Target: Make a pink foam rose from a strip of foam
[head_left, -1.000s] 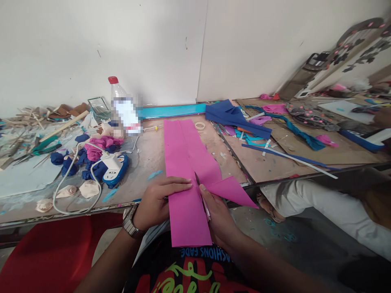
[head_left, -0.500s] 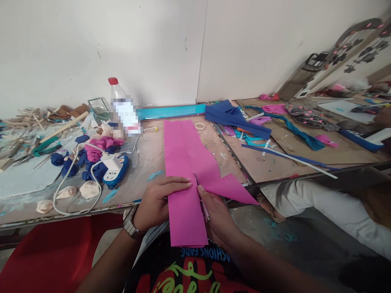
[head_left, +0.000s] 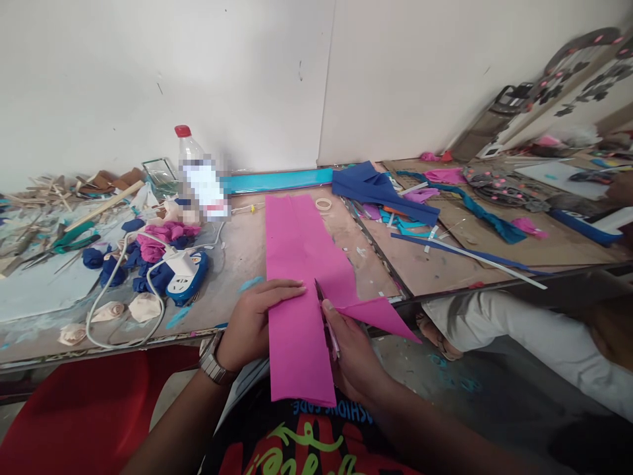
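Note:
A long sheet of pink paper (head_left: 301,336), which could also be thin fabric, lies on the table and hangs over its front edge towards me. My left hand (head_left: 260,316) grips its left side, fingers on top; the thumb is hidden. In my right hand (head_left: 349,340) is a slim craft knife (head_left: 330,330), its dark pointed blade directed away from me. The blade sits at a slit in the sheet. On the slit's right side, a loose pink flap (head_left: 383,315) folds outward past the table edge.
Left on the table are a blue power strip (head_left: 185,284) with a white cable, fabric flowers (head_left: 158,241), green-handled pliers (head_left: 74,239) and a bottle (head_left: 182,132). A tape ring (head_left: 323,204) and blue cloth (head_left: 380,191) lie beyond. Another person's leg (head_left: 524,323) extends at right.
The knife tip has shifted very slightly, with more of the blade showing. The near end of the sheet has swung a little left, and the flap has dropped slightly.

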### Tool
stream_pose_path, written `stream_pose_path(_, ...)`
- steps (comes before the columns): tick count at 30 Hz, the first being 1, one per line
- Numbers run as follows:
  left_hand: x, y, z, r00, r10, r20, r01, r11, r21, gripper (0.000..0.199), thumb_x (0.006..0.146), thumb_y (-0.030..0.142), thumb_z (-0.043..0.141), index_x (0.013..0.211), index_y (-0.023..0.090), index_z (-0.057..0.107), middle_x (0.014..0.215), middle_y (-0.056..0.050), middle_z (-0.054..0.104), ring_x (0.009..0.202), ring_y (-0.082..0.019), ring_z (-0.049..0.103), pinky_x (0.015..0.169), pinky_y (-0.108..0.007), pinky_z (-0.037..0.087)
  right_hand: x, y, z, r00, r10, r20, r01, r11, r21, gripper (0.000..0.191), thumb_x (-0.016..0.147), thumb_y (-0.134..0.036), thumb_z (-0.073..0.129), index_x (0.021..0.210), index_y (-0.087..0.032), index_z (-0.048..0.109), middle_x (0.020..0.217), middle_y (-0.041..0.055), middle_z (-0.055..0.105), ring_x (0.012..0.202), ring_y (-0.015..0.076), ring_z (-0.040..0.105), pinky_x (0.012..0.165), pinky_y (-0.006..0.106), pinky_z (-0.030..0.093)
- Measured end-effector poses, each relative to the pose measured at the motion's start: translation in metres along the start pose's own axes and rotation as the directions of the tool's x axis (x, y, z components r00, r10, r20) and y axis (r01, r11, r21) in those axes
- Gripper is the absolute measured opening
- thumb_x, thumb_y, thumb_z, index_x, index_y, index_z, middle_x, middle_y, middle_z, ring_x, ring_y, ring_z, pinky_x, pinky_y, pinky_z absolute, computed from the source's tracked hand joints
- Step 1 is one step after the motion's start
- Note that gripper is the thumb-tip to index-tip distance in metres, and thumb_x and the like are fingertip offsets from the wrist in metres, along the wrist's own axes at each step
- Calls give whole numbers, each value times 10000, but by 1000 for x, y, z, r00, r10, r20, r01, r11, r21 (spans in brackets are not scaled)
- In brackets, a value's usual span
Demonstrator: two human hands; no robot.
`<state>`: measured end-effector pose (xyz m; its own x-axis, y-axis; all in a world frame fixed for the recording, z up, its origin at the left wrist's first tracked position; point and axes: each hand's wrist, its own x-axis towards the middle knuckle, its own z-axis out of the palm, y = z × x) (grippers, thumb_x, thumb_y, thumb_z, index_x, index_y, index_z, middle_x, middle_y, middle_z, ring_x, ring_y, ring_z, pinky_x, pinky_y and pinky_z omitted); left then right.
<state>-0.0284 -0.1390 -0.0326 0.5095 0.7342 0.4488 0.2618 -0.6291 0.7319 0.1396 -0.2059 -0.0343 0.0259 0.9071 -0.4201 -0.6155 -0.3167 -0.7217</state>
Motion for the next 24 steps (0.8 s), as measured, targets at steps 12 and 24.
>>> stream_pose_path(12, -3, -2, 2, 990, 140, 6, -140, 990, -26, 387, 886, 192, 709, 1264, 272, 715, 1240, -84, 743, 1119, -216, 717, 949, -353, 580, -1, -7, 1, 991, -30, -131, 8, 986, -166, 497, 696, -631, 817, 910, -188, 747, 755, 24, 738, 669, 195, 624, 622, 297, 484)
stream_pose_path(24, -1, 2, -2, 999, 48, 21, -48, 999, 19, 460, 866, 234, 719, 1322, 246, 658, 1348, -101, 680, 1231, -247, 652, 1038, -394, 528, 0, -1, -1, 998, -50, -25, 47, 993, -107, 356, 823, -564, 739, 935, -227, 719, 730, 11, 728, 688, 218, 631, 632, 318, 466)
